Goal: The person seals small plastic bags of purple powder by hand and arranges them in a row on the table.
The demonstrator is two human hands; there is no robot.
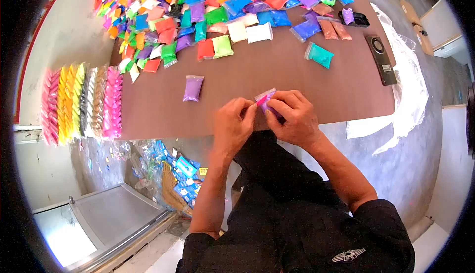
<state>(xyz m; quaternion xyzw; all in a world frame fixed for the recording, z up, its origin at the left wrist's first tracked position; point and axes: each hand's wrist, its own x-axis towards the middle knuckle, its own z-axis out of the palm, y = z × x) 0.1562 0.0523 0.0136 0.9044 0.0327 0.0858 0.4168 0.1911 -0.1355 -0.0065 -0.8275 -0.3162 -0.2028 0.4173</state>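
Observation:
Close to the table's front edge, my right hand (294,117) is closed around a small clear packet of purple material (270,106), its fingers covering much of it. A thin bright pink strip (262,100) lies across the packet's top, between my two hands. My left hand (234,123) pinches at the left end of that strip, thumb and fingertips together; its exact kind is too small to tell. Another purple packet (193,88) lies flat on the brown table, up and left of my left hand. A teal packet (320,55) rests farther back on the right.
A wide heap of many-coloured packets (216,17) covers the back of the brown table (163,110). Bundled strips of coloured packets (81,102) stand at the left edge. A dark phone (381,60) and a black holder (360,20) lie right. White plastic sheeting (403,90) hangs beyond.

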